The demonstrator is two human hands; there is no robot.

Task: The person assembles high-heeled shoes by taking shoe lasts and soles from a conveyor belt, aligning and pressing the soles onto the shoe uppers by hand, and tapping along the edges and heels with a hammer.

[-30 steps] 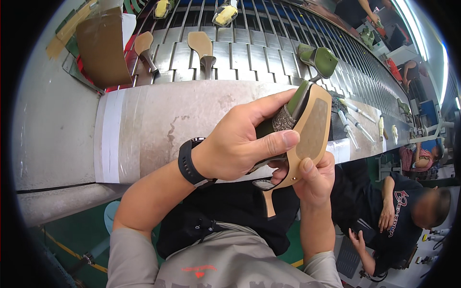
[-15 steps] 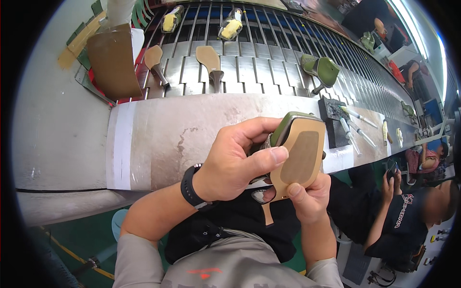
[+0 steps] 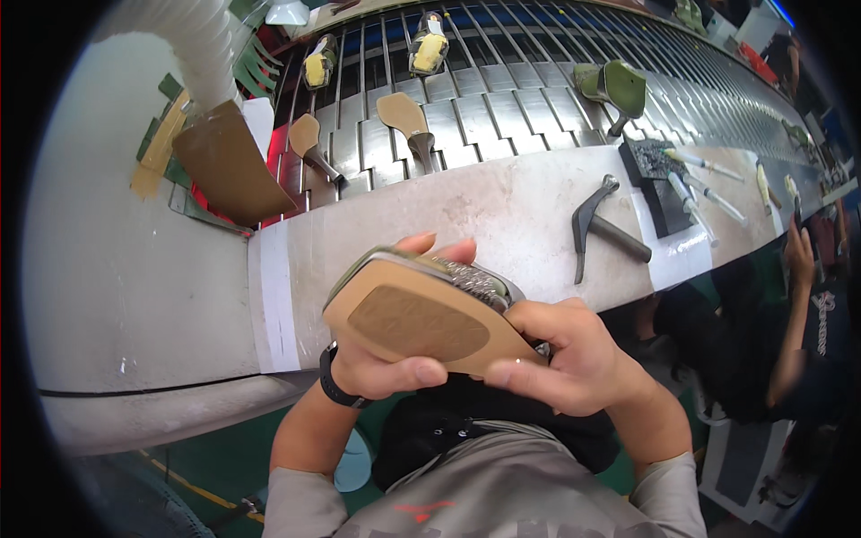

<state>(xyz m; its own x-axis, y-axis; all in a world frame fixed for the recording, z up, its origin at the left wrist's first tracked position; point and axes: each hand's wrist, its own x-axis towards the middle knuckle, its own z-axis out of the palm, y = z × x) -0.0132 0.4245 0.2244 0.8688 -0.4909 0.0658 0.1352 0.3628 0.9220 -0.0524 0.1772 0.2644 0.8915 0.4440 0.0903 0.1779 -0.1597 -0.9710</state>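
Note:
A shoe (image 3: 417,316) with a tan sole and a green upper is held in front of me, its sole turned up toward me and its toe end pointing left. My left hand (image 3: 381,369) is closed around the toe end, thumb along the sole's near edge and fingertips showing over the far side. At the narrow end my right hand (image 3: 583,359) grips the shoe, thumb on the sole and fingers on the far side. A glittery band shows on the upper beside the right fingers. Most of the upper and the heel are hidden.
Past the shoe, a hammer (image 3: 612,231) lies on the pale bench (image 3: 448,224). To its right a black block (image 3: 662,197) stands near several syringes (image 3: 704,195). On the slatted conveyor (image 3: 502,112) rest tan-soled heel pieces (image 3: 404,117) and a green shoe (image 3: 621,91). A person's hand (image 3: 798,260) is at far right.
The shoe has turned from upright to lying sideways and moved left. My left hand now wraps its toe end, my right its narrow end. The hammer has come into view.

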